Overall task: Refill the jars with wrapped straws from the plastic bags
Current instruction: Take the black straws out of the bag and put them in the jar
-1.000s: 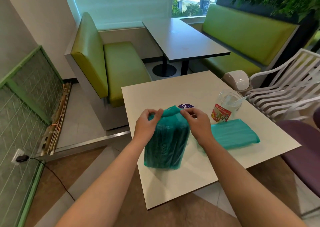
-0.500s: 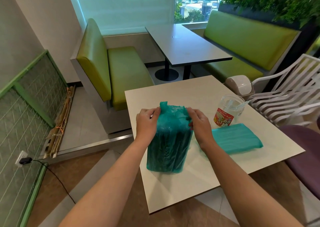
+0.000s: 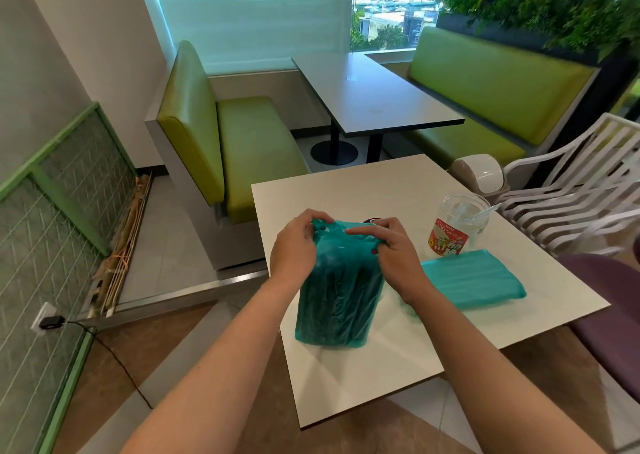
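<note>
**Both hands pinching the neck of an upright teal bag**

The left hand (image 3: 294,245) curls its fingers round the left side of the gathered top of a tall teal translucent plastic bag of wrapped straws (image 3: 337,294), thumb toward the middle. The right hand (image 3: 394,252) grips the right side of the same neck, fingers bent over the crumpled plastic. Both forearms reach in from the bottom edge and converge on the bag, which stands upright near the left front part of the square white worktop (image 3: 381,190).

Just right of the right wrist a second flat teal plastic bag of straws (image 3: 474,282) lies on its side. Behind it, near the far right edge, stands a clear plastic jar with a red label (image 3: 457,228), open-topped; its contents are hard to make out. A dark round object behind the upright bag is mostly hidden.

Beyond the worktop are lime-green upholstered booth benches (image 3: 249,142), a grey table (image 3: 374,97), a white slatted chair (image 3: 568,190) and a window.
</note>
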Available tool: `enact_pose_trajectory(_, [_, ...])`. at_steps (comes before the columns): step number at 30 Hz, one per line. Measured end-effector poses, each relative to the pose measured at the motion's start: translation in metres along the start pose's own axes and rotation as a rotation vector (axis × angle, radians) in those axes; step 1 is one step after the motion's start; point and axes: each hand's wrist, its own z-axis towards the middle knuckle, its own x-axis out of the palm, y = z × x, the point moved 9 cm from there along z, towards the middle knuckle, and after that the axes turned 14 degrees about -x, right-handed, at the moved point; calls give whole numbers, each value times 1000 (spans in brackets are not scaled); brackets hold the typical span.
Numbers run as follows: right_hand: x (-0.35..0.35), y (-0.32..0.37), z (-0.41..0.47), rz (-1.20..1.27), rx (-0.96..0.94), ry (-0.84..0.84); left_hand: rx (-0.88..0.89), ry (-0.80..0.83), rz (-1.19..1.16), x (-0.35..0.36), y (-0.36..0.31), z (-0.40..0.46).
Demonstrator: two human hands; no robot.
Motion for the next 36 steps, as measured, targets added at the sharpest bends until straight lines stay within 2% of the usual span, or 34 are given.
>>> enact_pose_trajectory(9, [2, -2, 2, -169, 91, 73, -153, 106, -217, 9, 6, 2])
enact_pose_trajectory(12, [10, -8, 2, -57, 172, 107, -152, 122, -229, 13, 7, 1])
enact_pose_trajectory(15, [10, -11, 3, 14, 211, 58, -135, 96, -214, 12, 8, 3])
enact_pose_trajectory(19, [-2, -15, 5, -162, 175, 30, -160, 100, -244, 13, 11, 3])
enact_pose_trajectory(21, [-8, -15, 6, -282, 148, 46, -144, 105, -232, 13, 10, 3])
enact_pose_trajectory(24, [-3, -17, 5, -385, 148, 155, -143, 154, -173, 15, 8, 1])
enact_pose_trajectory(29, [13, -19, 5, -279, 183, 274, -118, 223, -9, 27, 2, -3])
enact_pose_trajectory(36, [8, -20, 2, -317, 193, 255, -82, 168, 50, 21, 3, -9])
